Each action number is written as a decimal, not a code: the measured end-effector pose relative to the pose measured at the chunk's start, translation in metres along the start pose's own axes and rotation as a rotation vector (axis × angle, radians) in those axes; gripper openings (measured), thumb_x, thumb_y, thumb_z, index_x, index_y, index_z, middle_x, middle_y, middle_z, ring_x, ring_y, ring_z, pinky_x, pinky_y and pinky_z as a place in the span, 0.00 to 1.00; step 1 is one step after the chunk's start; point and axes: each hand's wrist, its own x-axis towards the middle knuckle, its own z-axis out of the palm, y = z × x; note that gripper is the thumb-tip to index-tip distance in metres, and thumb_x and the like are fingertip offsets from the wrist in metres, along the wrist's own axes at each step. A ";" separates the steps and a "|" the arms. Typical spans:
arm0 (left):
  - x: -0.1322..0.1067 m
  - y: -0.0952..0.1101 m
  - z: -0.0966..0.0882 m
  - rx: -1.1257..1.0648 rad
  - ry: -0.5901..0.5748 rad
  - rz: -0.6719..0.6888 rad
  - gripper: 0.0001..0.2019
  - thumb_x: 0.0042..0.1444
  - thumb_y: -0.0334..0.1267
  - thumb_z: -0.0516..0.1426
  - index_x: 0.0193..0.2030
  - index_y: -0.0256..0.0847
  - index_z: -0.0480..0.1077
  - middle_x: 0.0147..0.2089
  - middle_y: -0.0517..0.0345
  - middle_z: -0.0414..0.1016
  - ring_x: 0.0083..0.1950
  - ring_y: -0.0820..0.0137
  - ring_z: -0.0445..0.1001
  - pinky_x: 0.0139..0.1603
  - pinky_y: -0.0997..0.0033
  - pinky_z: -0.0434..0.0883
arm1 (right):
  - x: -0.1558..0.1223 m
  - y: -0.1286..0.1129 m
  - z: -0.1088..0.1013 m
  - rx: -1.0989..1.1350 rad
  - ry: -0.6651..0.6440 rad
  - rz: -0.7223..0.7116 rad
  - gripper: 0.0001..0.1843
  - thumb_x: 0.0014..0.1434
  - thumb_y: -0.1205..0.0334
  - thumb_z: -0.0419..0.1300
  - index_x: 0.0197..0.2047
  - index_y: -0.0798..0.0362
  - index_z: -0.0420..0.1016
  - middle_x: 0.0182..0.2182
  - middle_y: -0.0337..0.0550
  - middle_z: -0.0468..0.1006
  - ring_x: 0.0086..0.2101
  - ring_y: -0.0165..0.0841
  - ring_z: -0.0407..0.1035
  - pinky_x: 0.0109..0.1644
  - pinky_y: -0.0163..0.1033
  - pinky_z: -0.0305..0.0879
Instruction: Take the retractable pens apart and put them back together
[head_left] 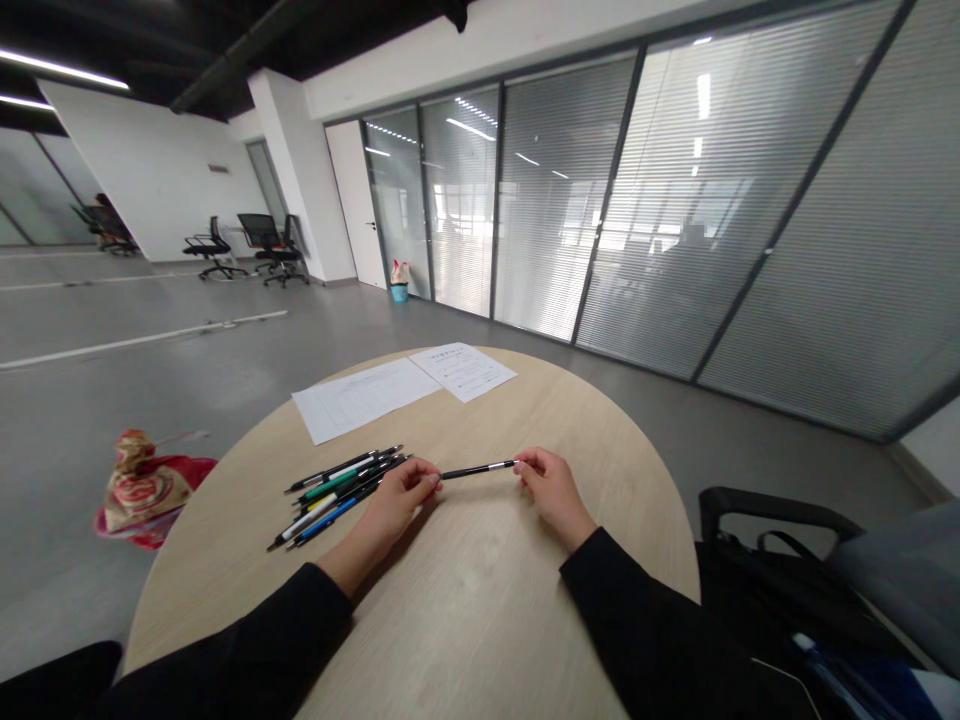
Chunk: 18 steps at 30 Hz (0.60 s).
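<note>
Desk (480, 600) in the foreground, with both hands resting near its middle. A pen (478, 468) spans the gap between them, one end pinched by the left hand (397, 500), the other by the right hand (551, 490). A cluster of pens (341, 490) lies on the desk just left of the left hand. Two sheets (364, 397) lie side by side at the far edge. A bag (146, 490) sits on the floor left of the desk; a chair (765, 510) stands to its right. A glass partition (675, 200) runs behind, with office chairs (262, 245) far back on the left.

Head-worn camera looks forward and down; close over the round table (472, 610).
</note>
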 end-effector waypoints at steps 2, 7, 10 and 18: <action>0.000 0.000 0.000 -0.006 0.003 -0.006 0.18 0.48 0.51 0.65 0.34 0.38 0.71 0.28 0.58 0.75 0.29 0.69 0.68 0.33 0.70 0.62 | -0.001 -0.001 0.000 -0.003 -0.005 -0.002 0.11 0.54 0.55 0.61 0.34 0.53 0.76 0.25 0.39 0.76 0.25 0.33 0.69 0.27 0.35 0.61; 0.000 0.003 0.000 -0.004 0.003 -0.012 0.17 0.47 0.51 0.66 0.33 0.39 0.72 0.28 0.58 0.75 0.28 0.69 0.68 0.33 0.71 0.63 | -0.001 -0.002 -0.001 0.004 -0.015 -0.013 0.10 0.55 0.55 0.61 0.34 0.53 0.76 0.26 0.40 0.76 0.25 0.32 0.70 0.28 0.35 0.61; -0.001 0.004 0.001 0.000 0.006 -0.006 0.17 0.47 0.51 0.65 0.33 0.39 0.72 0.28 0.58 0.75 0.29 0.68 0.69 0.33 0.70 0.63 | 0.000 0.000 -0.001 -0.006 -0.024 -0.018 0.10 0.55 0.56 0.60 0.34 0.53 0.76 0.27 0.40 0.77 0.26 0.33 0.70 0.28 0.35 0.62; -0.002 0.005 0.001 -0.019 0.005 -0.017 0.17 0.47 0.50 0.65 0.33 0.38 0.71 0.27 0.59 0.74 0.29 0.70 0.67 0.33 0.71 0.62 | 0.000 0.000 -0.002 -0.042 -0.031 -0.034 0.10 0.57 0.55 0.60 0.33 0.53 0.75 0.26 0.39 0.76 0.26 0.33 0.70 0.30 0.35 0.63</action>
